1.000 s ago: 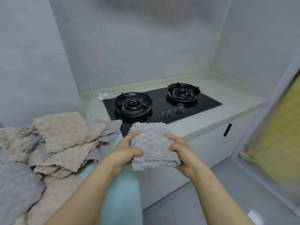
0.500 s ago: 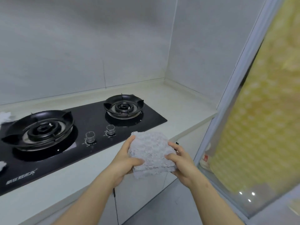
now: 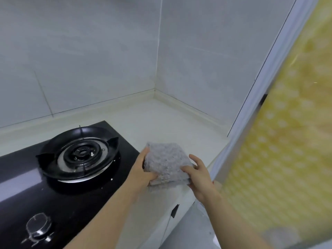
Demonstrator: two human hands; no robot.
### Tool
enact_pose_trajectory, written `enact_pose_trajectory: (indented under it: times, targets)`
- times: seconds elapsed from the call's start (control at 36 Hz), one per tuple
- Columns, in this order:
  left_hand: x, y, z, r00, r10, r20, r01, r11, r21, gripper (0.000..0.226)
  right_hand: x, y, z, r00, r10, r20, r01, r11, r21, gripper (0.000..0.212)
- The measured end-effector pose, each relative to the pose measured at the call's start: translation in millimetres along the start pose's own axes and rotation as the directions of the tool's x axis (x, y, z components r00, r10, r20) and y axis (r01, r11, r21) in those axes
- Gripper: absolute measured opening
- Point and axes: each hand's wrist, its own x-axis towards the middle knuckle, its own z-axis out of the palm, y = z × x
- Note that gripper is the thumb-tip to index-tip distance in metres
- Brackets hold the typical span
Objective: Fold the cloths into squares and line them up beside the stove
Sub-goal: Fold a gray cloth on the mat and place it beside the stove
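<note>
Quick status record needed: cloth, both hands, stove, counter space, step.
cloth: grey cloth, folded square, at counter's front edge right of the stove
left hand: grips cloth's left side
right hand: grips cloth's right side
stove: black, burner unlit
counter: bare right of stove
step: cloth not yet released

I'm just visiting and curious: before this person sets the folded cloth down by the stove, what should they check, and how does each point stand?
1. Grey cloth folded square: ok.
2. Left hand and right hand both gripping it: ok.
3. Bare countertop beyond the cloth, right of the stove: ok.
4. Cloth clear of the burner: ok.
5. Cloth resting on the counter: cannot tell.
6. Other cloths to line up against: none visible.
</note>
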Motion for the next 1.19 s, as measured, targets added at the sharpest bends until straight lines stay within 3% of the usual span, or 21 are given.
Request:
enact_pose_trajectory:
  times: [0.19, 0.42, 0.56, 0.69, 0.97, 1.19]
  targets:
    - [80.2, -7.8, 10.0, 0.991, -0.069, -0.111, 0.06, 0.995, -0.081, 0.074, 87.1, -9.5, 6.5, 0.998, 0.049, -0.033, -0.047, 0.996, 0.073, 0.024]
    - [178.1, -21.9, 16.1, 0.956, -0.063, -0.287, 0.042, 0.996, -0.079, 0.066, 207.6, -9.3, 13.0, 0.998, 0.059, -0.031, -0.056, 0.995, 0.08, 0.021]
    - [245.2, -29.0, 17.2, 0.887, -0.059, -0.459, 0.103, 0.992, 0.072, 0.066, 290.4, -15.3, 12.8, 0.997, 0.074, -0.003, -0.074, 0.994, -0.081, 0.032]
    - [302.8, -23.0, 23.9, 0.801, -0.042, -0.597, 0.149, 0.98, 0.13, 0.045, 347.7, -32.0, 20.5, 0.989, 0.097, 0.107, -0.084, 0.989, -0.123, 0.03]
    - [398.5, -7.0, 18.9, 0.741, -0.166, -0.65, 0.209, 0.978, -0.011, 0.054, 445.2, -52.0, 46.8, 0.987, 0.108, 0.115, -0.103, 0.993, -0.051, 0.016]
    - [468.3, -3.9, 12.1, 0.727, -0.155, -0.669, 0.144, 0.987, -0.073, 0.053, 505.8, -63.2, 67.5, 0.968, 0.202, 0.147, -0.212, 0.976, 0.057, 0.014]
